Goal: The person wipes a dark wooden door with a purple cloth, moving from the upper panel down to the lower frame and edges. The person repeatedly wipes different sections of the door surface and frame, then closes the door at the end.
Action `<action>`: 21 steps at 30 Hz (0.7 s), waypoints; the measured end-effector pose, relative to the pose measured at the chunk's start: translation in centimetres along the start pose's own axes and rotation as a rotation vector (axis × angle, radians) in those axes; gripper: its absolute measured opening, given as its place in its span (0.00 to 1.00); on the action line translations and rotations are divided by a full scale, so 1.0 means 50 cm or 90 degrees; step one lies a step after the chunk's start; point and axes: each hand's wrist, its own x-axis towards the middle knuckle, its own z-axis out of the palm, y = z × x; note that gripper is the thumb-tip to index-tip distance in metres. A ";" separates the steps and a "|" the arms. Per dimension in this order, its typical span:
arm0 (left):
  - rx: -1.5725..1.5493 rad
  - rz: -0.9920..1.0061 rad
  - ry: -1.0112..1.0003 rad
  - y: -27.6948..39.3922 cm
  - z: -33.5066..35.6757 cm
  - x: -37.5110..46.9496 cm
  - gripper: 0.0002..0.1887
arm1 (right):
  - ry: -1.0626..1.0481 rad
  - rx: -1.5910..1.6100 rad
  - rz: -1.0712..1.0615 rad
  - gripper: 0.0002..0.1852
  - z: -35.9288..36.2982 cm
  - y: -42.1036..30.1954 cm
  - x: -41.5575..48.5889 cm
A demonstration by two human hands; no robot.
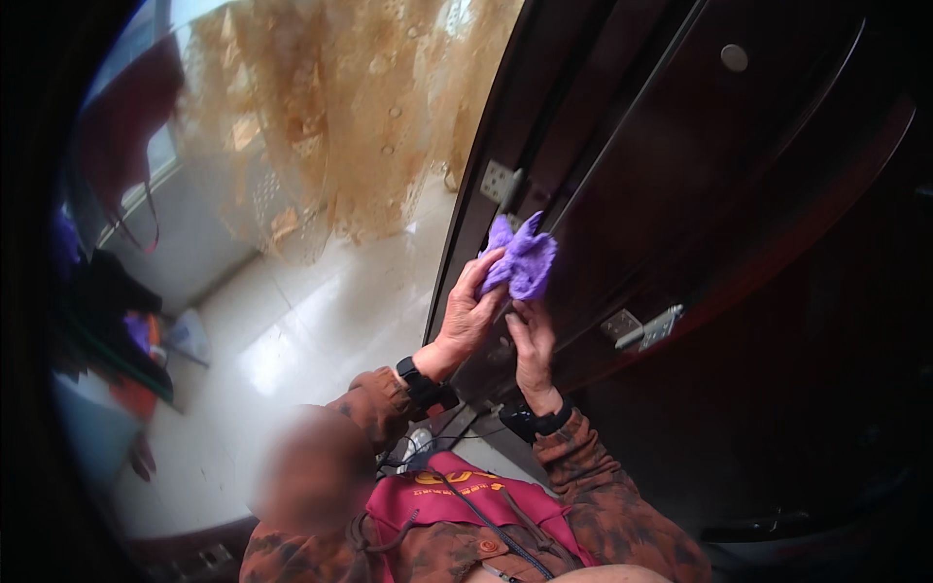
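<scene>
A crumpled purple cloth (521, 259) lies against the edge of a dark brown door frame. My left hand (466, 310) grips the cloth with its fingers curled around the lower left part. Just below the cloth is my right hand (534, 342), its fingers raised and bent towards the cloth's lower edge; whether they touch it cannot be told. Above the cloth, a metal hinge (499, 182) is fixed to the frame. Another metal hinge (645, 329) sits to the right, at the edge of the dark door (700, 167).
A yellowish lace curtain (328, 116) hangs at the upper left above a pale tiled floor (291, 350). A light-blue bucket-like container (95, 430) and assorted items stand at the far left. A dark cable (466, 495) runs down my front. A door handle (765, 523) shows at the lower right.
</scene>
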 end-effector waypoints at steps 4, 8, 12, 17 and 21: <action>0.098 0.207 -0.210 0.052 0.065 0.105 0.27 | 0.085 0.088 -0.172 0.27 0.010 -0.091 0.084; 0.025 0.181 -0.470 0.099 0.073 0.109 0.33 | 0.215 -0.010 -0.241 0.26 0.011 -0.157 0.115; 0.114 0.272 -0.348 0.116 0.034 0.178 0.29 | 0.406 -0.347 -0.451 0.25 0.009 -0.268 0.156; 0.277 0.326 0.039 0.082 0.002 0.278 0.33 | 0.646 -0.446 -0.800 0.25 0.009 -0.439 0.294; 0.286 0.280 0.123 0.011 -0.036 0.322 0.40 | 0.692 -0.859 -0.710 0.31 0.027 -0.407 0.365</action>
